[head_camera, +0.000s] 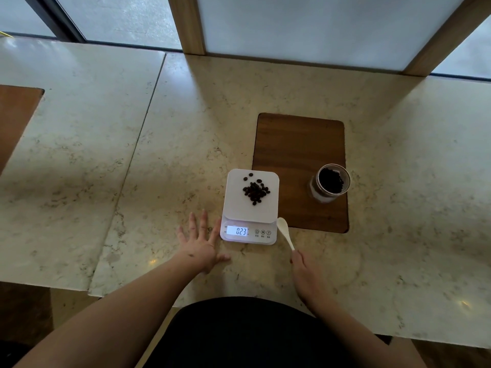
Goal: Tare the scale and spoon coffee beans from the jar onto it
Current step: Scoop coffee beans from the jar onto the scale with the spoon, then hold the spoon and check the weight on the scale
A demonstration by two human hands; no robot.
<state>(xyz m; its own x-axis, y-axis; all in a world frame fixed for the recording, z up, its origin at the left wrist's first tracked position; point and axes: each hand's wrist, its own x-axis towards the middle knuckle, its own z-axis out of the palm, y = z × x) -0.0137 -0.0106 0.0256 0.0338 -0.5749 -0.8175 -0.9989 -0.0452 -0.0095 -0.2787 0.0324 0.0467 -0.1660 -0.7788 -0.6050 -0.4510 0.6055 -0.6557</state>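
Observation:
A white digital scale [235, 208] sits on the marble counter, its lit display reading 023. A small heap of dark coffee beans [255, 192] lies on its platform, with a few loose beans toward the far edge. To the right stands an open glass jar [330, 183] with beans inside, on a dark wooden inlay. My left hand [199, 243] lies flat on the counter, fingers spread, just left of the scale's front. My right hand [301, 264] grips the handle of a white spoon [284, 231], whose empty bowl lies next to the scale's right front corner.
The wooden inlay [297, 144] is set flush in the counter behind and right of the scale. A seam [143, 134] runs across the marble on the left. Another wooden panel [16, 115] shows at the far left. Window frames stand along the back.

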